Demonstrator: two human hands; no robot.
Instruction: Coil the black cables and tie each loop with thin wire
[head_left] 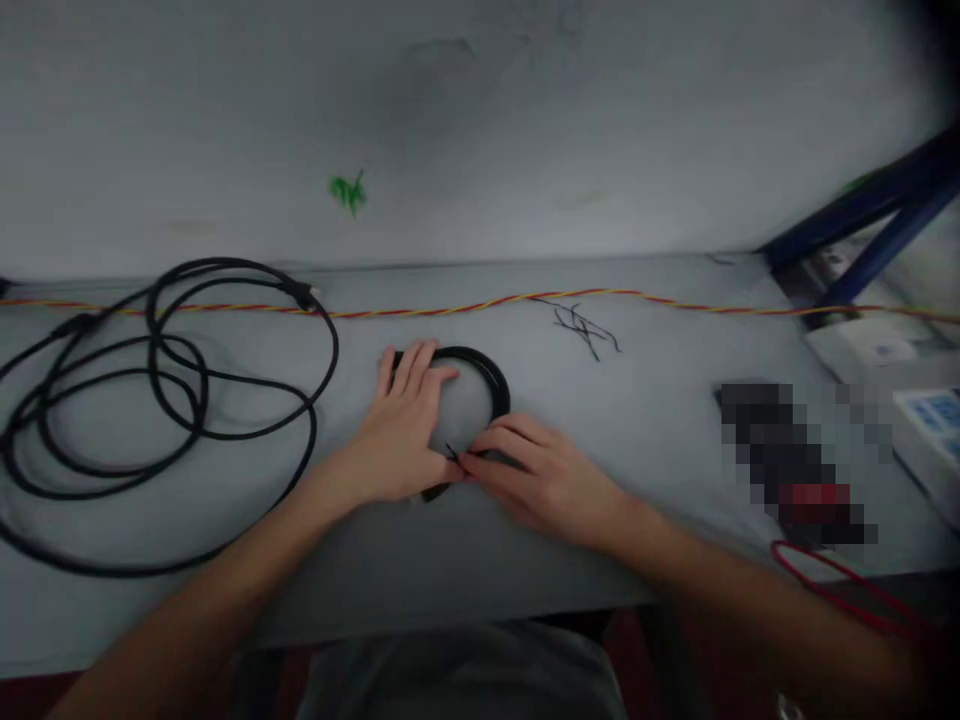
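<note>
A black cable wound into a small round coil (496, 385) lies on the table in front of me. My left hand (401, 430) holds the coil's left side, fingers laid over its top and thumb pressed at the bottom. At the coil's lower right, my right hand (544, 475) pinches a thin black twist tie (452, 453) between thumb and fingertips. One dark cable end (433, 492) shows beneath my left hand. Part of the coil is hidden under both hands.
Loose loops of black cable (154, 360) spread over the left side. A red and yellow twisted wire (420, 312) runs along the back. Several black twist ties (585, 328) lie behind the coil. At right are a blurred-out dark object (791, 465), red cord (832, 570) and white box (926, 430).
</note>
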